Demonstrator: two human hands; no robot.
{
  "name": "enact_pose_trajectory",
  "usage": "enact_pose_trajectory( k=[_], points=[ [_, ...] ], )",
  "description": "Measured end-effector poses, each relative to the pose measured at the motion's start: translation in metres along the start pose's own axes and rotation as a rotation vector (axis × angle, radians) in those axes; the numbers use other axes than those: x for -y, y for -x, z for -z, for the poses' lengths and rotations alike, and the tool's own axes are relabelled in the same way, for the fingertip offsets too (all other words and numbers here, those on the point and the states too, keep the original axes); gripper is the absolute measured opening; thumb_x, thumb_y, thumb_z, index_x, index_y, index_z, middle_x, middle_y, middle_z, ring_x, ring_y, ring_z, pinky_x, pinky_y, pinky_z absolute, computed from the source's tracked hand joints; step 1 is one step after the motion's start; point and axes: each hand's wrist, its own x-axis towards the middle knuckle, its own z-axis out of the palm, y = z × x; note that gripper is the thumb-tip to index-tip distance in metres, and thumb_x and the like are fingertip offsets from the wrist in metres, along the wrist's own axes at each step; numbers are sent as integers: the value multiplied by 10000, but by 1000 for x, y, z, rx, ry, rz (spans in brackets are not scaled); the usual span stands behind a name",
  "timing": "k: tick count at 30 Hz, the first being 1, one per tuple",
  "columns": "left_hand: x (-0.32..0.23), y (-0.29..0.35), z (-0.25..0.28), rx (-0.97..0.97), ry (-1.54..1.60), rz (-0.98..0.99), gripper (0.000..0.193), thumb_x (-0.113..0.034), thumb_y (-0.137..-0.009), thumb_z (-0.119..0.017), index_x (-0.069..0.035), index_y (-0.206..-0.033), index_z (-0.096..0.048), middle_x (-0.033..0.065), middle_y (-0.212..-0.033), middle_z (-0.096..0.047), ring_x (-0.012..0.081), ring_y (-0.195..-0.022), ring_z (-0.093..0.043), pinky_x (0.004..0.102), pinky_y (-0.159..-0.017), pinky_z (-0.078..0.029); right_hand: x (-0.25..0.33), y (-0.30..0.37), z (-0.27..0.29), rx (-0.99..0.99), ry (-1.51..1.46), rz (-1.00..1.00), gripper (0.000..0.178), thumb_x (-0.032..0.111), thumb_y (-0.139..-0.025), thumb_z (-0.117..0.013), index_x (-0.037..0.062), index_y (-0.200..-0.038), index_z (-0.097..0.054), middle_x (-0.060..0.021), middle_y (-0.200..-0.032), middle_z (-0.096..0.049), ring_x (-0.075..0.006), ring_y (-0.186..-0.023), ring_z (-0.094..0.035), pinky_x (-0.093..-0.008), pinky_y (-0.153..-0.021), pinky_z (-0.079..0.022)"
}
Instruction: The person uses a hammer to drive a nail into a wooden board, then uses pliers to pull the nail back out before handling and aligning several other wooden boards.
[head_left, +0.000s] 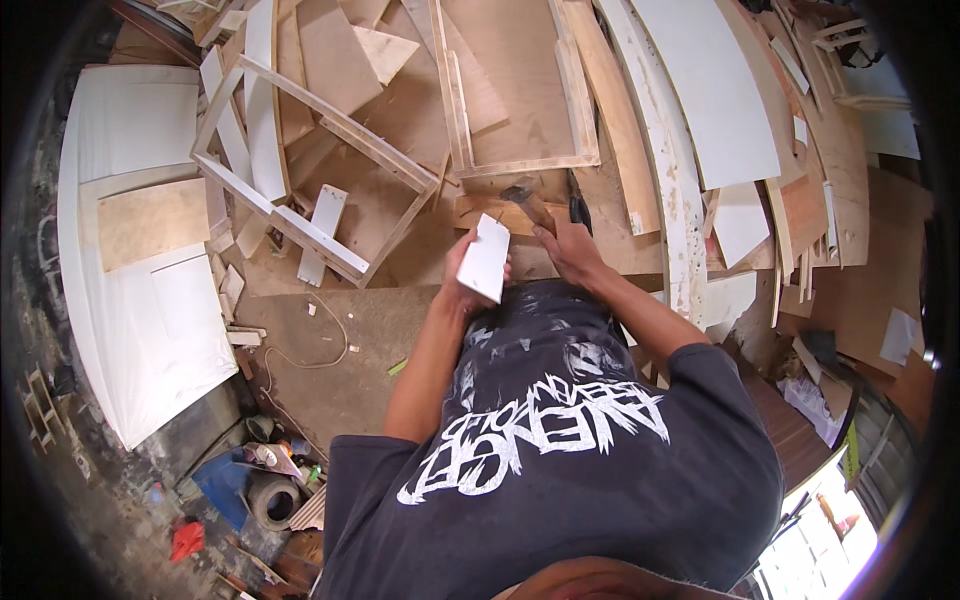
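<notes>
A small white board offcut (485,258) is held upright in the left hand (462,272), fingers closed around it. A hammer (528,203) is gripped by the right hand (566,245), above a plywood strip (500,212) on the floor. No fastening is yet seen; joining is judged outstanding.

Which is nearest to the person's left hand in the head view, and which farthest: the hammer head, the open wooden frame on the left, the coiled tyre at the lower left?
1. Hammer head: just up and right of the left hand, which holds a white board.
2. Open wooden frame: up and left.
3. Coiled tyre: far down-left on the floor.
</notes>
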Motion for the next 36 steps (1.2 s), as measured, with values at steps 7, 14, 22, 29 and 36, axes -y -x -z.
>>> enact_pose_trajectory(
  k=[7, 14, 22, 29, 36],
  points=[
    [-14, 16, -38, -69, -444, -294, 436, -424, -1040, -530, -48, -1240, -440, 97, -767, -618, 240, -614, -682, 390, -581, -607, -1, -1, 23, -58, -176, -140, 458, 415, -1024, -565, -41, -1011, -596, -305, -868, -665, -494, -896, -645, -545, -775, -486],
    [-31, -5, -8, 17, -401, -302, 391, -382, -1044, -533, -46, -1238, -486, 149, -932, -659, 243, -768, -692, 397, -667, -604, 6, -16, 14, -93, -153, -138, 481, 429, -1031, -559, -43, -943, -588, -275, -812, -665, -474, -817, -652, -518, -727, -492],
    [-35, 24, -19, 71, -641, -842, 533, -161, -921, -587, -11, -1410, -437, 132, -1190, -634, 244, -1154, -615, 403, -1046, -457, 38, -18, 28, -56, -391, -224, 463, 415, -1041, -551, -15, -870, -568, -129, -661, -612, -275, -624, -637, -412, -597, -486],
    [-19, -6, -16, -127, -916, -1324, 258, -59, -864, -593, 15, -1111, -589, 149, -1037, -588, 243, -930, -605, 344, -818, -509, 85, 32, 38, -78, -276, -98, 431, 390, -1031, -567, -28, -925, -567, -180, -687, -626, -342, -650, -645, -443, -628, -485],
    [-2, -33, -2, -96, -1188, -1764, 261, -17, -863, -538, 44, -1109, -596, 198, -1059, -582, 363, -918, -609, 452, -794, -519, 141, 97, 59, -114, -82, -23, 305, 279, -1021, -566, -21, -1062, -540, -308, -779, -617, -544, -800, -590, -548, -688, -448]
  ],
)
